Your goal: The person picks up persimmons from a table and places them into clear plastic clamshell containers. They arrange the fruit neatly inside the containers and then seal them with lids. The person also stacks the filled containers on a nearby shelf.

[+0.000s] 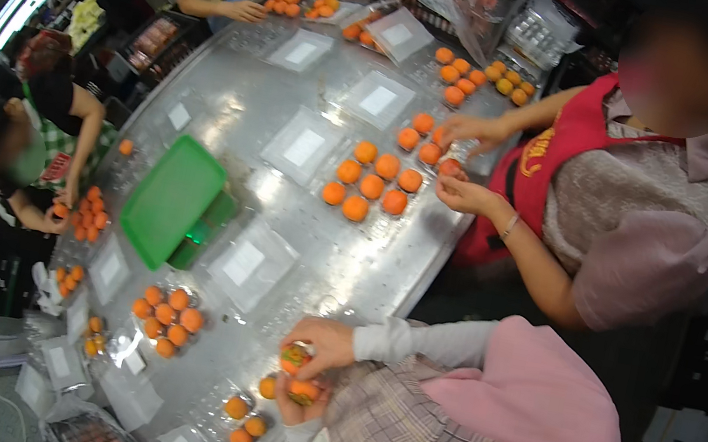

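My right hand (323, 345) is closed around an orange persimmon (294, 357) with its green calyx showing. Just below it, my left hand (292, 409) grips another persimmon (303, 392), partly hidden by the fingers. A single persimmon (268, 388) lies beside my left hand. Close by, a clear plastic tray (215, 406) has a few persimmons (244, 418) in it. A clear plastic clamshell pack with a white label (243, 263) lies farther along the metal table (250, 124).
A green tray (173, 200) rests in mid-table. Filled persimmon packs (165, 323) stand around it. Across from me a co-worker in a red apron (569, 131) handles persimmons beside a filled tray (371, 186). Other people work at the far sides. A heaped crate (442, 2) stands at the back.
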The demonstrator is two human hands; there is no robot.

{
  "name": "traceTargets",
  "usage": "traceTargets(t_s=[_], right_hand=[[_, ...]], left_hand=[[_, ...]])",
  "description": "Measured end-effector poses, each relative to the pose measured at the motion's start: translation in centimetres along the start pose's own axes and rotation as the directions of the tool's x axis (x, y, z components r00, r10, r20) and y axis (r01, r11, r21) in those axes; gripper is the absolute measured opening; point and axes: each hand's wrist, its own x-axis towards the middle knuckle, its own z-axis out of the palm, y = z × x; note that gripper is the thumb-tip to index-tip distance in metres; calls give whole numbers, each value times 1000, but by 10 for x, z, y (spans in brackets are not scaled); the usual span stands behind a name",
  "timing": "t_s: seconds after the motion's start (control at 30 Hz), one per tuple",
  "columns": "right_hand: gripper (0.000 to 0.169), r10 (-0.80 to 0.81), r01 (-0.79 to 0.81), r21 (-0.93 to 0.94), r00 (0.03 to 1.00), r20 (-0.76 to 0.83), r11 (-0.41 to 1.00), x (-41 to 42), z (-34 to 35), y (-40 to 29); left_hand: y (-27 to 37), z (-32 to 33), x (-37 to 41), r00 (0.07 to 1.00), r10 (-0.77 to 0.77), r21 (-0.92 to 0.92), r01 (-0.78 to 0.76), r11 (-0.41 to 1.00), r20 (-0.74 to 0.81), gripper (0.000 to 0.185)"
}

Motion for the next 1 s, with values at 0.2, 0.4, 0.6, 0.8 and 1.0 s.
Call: traceTargets(t_s=[0.2,0.4,0.6,0.8,1.0], right_hand=[[62,190,-159,140,949,-252,977,-24,-21,-12],[54,220,-141,408,963,-155,902,-13,-9,0],[56,222,-167,290,960,-169,942,-26,-15,0],[56,193,-177,273,981,-30,946,-12,-3,-12],[57,225,-167,345,965,-135,924,-7,-8,-23]], left_hand=[[15,11,-5,998,-65,-94,65,993,4,47],[95,-59,-67,947,283,-17,-289,957,-153,41],[282,-100,-234,352,913,484,-774,408,-206,20],[392,-96,-411,-299,881,874,-435,217,-367,57],[281,-121,-202,188,957,974,-73,-213,223,55]])
